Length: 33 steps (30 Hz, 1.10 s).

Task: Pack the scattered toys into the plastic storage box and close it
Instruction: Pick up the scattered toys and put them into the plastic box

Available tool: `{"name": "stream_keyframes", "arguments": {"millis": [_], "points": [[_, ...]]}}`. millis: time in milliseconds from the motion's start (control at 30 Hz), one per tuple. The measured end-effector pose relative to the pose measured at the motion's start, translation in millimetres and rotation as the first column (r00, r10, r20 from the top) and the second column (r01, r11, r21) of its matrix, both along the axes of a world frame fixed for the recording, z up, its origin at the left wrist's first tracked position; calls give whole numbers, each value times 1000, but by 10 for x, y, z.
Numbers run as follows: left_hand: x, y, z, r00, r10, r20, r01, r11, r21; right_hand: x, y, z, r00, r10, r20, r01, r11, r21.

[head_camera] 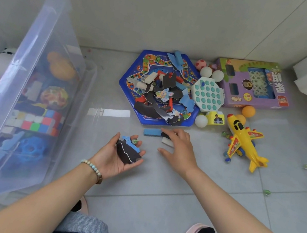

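Precariously, the left hand point(121, 151) cups dark puzzle pieces point(128, 151) and a green marble point(134, 141) that could roll off short of the clear plastic storage box point(34, 77) to its left, while the right hand point(180, 146), fingers spread, reaches a blue block point(152, 132).

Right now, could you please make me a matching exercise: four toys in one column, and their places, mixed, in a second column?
Toys
1. yellow toy airplane
2. Rubik's cube
3. dark puzzle pieces
4. blue block

Places
A. held in the left hand
B. on the floor, beside the fingers of the right hand
C. inside the plastic storage box
D. on the floor among glass marbles

Pairs: 1-D, 2-C, 3-A, 4-B
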<state>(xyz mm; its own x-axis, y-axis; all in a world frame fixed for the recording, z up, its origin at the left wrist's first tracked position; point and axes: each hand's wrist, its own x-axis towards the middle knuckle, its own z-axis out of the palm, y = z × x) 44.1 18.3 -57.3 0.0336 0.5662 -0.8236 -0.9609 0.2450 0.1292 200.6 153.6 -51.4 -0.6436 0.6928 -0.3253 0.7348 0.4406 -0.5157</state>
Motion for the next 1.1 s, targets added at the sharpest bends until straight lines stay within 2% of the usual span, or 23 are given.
{"name": "stream_keyframes", "arguments": {"millis": [133,233,700,767,867,1000,1100], "points": [[-6,-16,-2,1000,2,3,-2,1000,-1,-115,72,26,999,-36,-20,34,998,-59],[-9,-24,-9,1000,4,1,-4,1000,-1,-175,51,8,999,16,37,-14,999,-32],[-76,-53,20,999,36,-1,-36,999,1,-325,-113,1,1000,-9,-12,9,1000,2],[-103,-71,22,999,33,-2,-33,999,-1,-304,-150,-2,994,-92,-51,90,995,-47],[-109,-107,18,1000,0,-5,0,1000,-7,-276,-220,83,944,-284,-171,248,947,-206],[-44,-101,-11,999,-36,-3,36,999,-9,-360,-334,250,912,-287,-295,218,945,-245],[-18,-67,-7,997,-79,-9,79,996,27,-468,-423,379,872,-315,-374,178,917,-357]]}}
